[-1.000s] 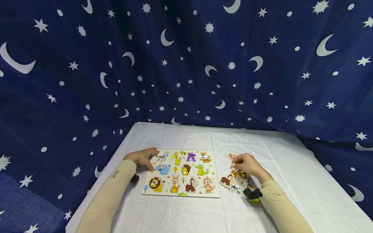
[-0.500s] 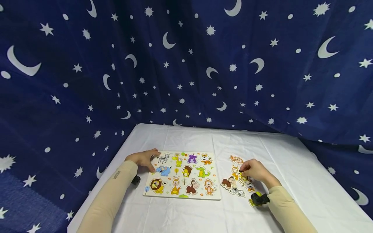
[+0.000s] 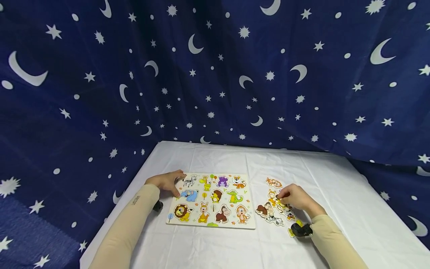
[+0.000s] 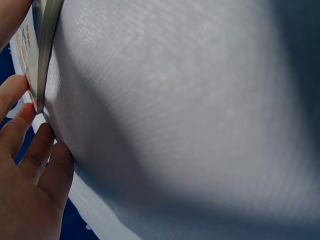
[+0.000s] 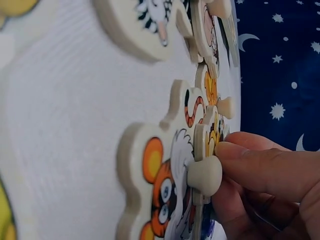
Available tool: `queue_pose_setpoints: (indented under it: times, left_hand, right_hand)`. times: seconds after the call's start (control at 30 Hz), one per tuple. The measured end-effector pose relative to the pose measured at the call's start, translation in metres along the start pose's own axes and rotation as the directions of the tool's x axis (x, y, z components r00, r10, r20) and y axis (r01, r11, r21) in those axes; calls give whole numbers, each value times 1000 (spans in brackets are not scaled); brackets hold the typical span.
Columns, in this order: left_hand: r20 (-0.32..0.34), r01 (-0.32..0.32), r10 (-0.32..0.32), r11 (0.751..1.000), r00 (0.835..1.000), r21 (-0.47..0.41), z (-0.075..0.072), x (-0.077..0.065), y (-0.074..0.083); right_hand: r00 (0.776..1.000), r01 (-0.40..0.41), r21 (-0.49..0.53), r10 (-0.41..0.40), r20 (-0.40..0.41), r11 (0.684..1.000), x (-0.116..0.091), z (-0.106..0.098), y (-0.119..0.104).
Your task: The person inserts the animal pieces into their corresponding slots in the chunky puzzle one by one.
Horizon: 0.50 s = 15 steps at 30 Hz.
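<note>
On the white-covered table lies a flat animal puzzle board (image 3: 231, 207). My left hand (image 3: 165, 181) rests at its far left corner, thumb on the left side by the elephant and fingers over the top edge. In the left wrist view the fingers (image 4: 57, 167) lie loosely along the board's edge. My right hand (image 3: 297, 198) is at the pile of loose pieces, its thumb and finger pinching a yellow puzzle piece (image 5: 214, 136). Its knob is hidden by the fingertips. A tiger piece (image 5: 162, 195) with a pale knob (image 5: 206, 176) lies close in front.
Around the right hand are a zebra piece (image 3: 274, 221), a brown ape piece (image 3: 263, 210), a kangaroo piece (image 3: 271, 195) and an orange monkey piece (image 3: 274, 182). Some pieces overlap. Another yellow piece (image 3: 290, 232) is partly covered by the right wrist camera (image 3: 301, 229). A dark blue starry curtain (image 3: 215, 74) hangs behind.
The right hand has moved from the far end of the pile toward me and to the right, uncovering the monkey and kangaroo pieces. The left hand stays on the board's corner.
</note>
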<state>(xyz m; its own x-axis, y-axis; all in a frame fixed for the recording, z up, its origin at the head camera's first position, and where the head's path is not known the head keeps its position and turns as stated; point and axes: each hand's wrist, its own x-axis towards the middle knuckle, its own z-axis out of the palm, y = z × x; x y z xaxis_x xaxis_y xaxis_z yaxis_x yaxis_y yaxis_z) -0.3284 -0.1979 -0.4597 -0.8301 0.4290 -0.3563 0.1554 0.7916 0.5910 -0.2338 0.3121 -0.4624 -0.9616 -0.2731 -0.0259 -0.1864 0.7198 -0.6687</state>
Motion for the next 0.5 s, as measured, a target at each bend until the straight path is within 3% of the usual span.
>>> queue_pose_setpoints:
  times: [0.5]
  left_hand:
    - [3, -27, 27, 999, 1000, -21, -2, -1, 0]
  right_hand:
    - [1000, -22, 21, 22, -12, 1000, 0, 0, 1]
